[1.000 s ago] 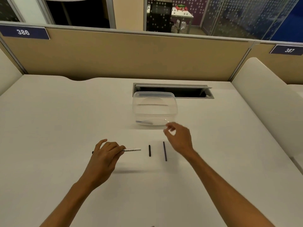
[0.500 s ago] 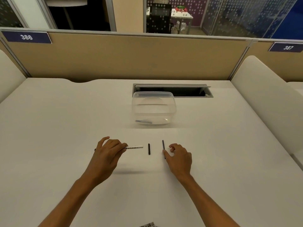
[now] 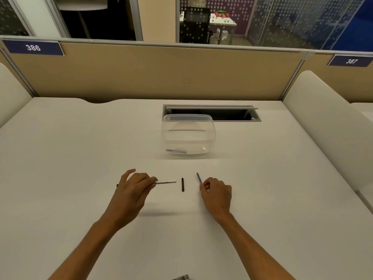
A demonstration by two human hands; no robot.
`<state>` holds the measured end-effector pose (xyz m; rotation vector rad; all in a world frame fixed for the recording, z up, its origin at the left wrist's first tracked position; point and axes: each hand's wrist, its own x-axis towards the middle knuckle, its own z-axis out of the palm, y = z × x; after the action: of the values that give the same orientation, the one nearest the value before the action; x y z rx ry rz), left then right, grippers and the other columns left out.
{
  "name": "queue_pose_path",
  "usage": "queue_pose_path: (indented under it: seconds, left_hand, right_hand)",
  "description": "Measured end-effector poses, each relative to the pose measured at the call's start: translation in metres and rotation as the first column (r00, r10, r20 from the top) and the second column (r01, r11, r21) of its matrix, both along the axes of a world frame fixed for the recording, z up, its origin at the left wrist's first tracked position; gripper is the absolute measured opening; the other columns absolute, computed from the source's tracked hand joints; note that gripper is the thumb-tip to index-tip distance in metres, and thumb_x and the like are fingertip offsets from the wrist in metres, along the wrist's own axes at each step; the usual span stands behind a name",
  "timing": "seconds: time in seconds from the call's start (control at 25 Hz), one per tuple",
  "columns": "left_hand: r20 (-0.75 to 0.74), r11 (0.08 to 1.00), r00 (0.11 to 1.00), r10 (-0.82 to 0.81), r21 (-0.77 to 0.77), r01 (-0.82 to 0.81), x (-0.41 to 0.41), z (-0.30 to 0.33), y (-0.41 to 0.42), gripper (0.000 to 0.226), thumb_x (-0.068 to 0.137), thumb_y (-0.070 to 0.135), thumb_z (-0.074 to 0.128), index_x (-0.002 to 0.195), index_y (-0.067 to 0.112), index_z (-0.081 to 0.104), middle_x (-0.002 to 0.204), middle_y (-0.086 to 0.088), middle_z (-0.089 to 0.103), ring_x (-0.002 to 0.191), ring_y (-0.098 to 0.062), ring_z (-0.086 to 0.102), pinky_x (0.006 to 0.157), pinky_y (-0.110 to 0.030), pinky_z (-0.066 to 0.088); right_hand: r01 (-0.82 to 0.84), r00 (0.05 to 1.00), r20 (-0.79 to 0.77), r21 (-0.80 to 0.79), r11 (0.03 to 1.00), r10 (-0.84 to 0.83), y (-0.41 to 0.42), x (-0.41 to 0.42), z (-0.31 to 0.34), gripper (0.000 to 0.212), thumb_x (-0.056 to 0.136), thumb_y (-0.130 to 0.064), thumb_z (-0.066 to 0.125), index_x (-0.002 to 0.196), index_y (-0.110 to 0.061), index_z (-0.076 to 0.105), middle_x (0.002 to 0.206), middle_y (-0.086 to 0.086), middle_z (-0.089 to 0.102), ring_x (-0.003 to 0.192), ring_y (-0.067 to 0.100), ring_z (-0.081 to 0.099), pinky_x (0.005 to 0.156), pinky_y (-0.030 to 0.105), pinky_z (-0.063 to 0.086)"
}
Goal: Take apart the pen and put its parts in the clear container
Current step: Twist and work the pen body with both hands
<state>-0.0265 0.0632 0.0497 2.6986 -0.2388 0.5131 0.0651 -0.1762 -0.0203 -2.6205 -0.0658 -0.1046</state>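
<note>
My left hand (image 3: 131, 190) holds the white pen barrel (image 3: 166, 182), marked "WHITE BOARD", level just above the table. A short black pen part (image 3: 182, 184) lies on the table right of the barrel's tip. My right hand (image 3: 217, 194) pinches the near end of a thin dark blue refill (image 3: 198, 177), whose far end points toward the clear container (image 3: 188, 136). The container stands open behind the parts, with a small blue piece (image 3: 176, 151) at its bottom left.
A white desk (image 3: 80, 158) has an open cable slot (image 3: 212, 113) just behind the container. Tan partition panels close the far side, and white padded dividers (image 3: 323, 122) flank the desk. A patterned object (image 3: 181, 277) peeks in at the bottom edge.
My right hand came back from the container, dropped to the table and closed its fingers on the thin refill. My left hand stayed in place with the barrel.
</note>
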Motion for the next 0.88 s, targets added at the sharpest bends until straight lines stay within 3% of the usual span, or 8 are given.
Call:
queue_pose_path:
  seconds: [0.12,0.24,0.36,0.56,0.88]
  left_hand:
    - [0.003,0.999,1.000,-0.012,-0.037,0.013,0.000,0.003,-0.001,0.037,0.097,0.036,0.035,0.101,0.016,0.066,0.085,0.003,0.065,0.079,-0.020,0.058,0.088,-0.032,0.040]
    - [-0.010,0.998,1.000,-0.002,-0.068,0.001,-0.002,0.007,-0.002,0.037,0.094,0.035,0.038,0.101,0.014,0.067,0.083,0.001,0.065,0.077,-0.022,0.059,0.072,-0.033,0.045]
    - [-0.003,0.998,1.000,0.003,-0.062,-0.003,-0.003,0.011,-0.005,0.037,0.093,0.033,0.038,0.101,0.012,0.068,0.080,0.000,0.064,0.071,-0.023,0.059,0.059,-0.034,0.048]
    - [-0.008,0.998,1.000,0.004,-0.055,-0.005,-0.004,0.017,-0.012,0.037,0.093,0.033,0.038,0.102,0.014,0.068,0.081,0.002,0.063,0.071,-0.020,0.057,0.057,-0.028,0.043]
    - [-0.028,0.998,0.999,0.020,-0.055,-0.021,-0.003,0.022,-0.013,0.036,0.093,0.033,0.038,0.102,0.014,0.067,0.081,0.002,0.063,0.070,-0.017,0.053,0.054,-0.028,0.043]
  right_hand:
    - [-0.022,0.999,-0.043,0.183,0.983,0.030,-0.005,-0.003,0.009,0.015,0.091,-0.029,0.061,0.081,-0.020,0.065,0.074,-0.007,0.072,0.070,0.014,0.065,0.080,0.031,0.042]
    - [-0.021,0.991,-0.104,0.488,0.873,0.082,-0.010,-0.010,0.026,0.010,0.087,-0.022,0.067,0.077,-0.025,0.068,0.074,-0.011,0.072,0.074,0.002,0.066,0.066,0.016,0.045]
    - [-0.057,0.986,-0.087,0.629,0.776,0.143,-0.012,-0.019,0.044,0.017,0.086,-0.015,0.068,0.078,-0.029,0.070,0.078,-0.015,0.072,0.080,-0.001,0.065,0.064,0.009,0.043]
    - [-0.079,0.977,-0.079,0.724,0.686,0.197,-0.011,-0.032,0.067,0.012,0.086,-0.021,0.069,0.082,-0.032,0.071,0.085,-0.018,0.073,0.086,0.004,0.065,0.073,0.028,0.044]
    - [-0.123,0.977,-0.039,0.701,0.703,0.210,-0.009,-0.036,0.080,0.012,0.086,-0.023,0.069,0.082,-0.034,0.071,0.086,-0.022,0.072,0.088,-0.002,0.063,0.073,0.025,0.039]
